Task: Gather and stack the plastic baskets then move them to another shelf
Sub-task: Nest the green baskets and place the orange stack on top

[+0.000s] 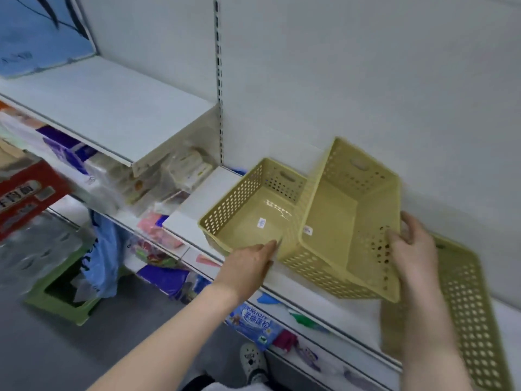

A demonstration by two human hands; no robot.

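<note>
Three pale yellow perforated plastic baskets are on a white shelf. The left basket sits flat near the shelf's front edge. The middle basket is tilted, its left side resting over the left basket's right rim. My right hand grips the middle basket's right wall. My left hand touches the front right corner of the left basket, fingers together on its rim. A third basket lies at the right, partly hidden behind my right forearm.
A higher white shelf juts out at the left, with a slotted upright beside it. Packaged goods fill the shelf under it. A green stool and a blue bag stand on the floor. My shoe shows below.
</note>
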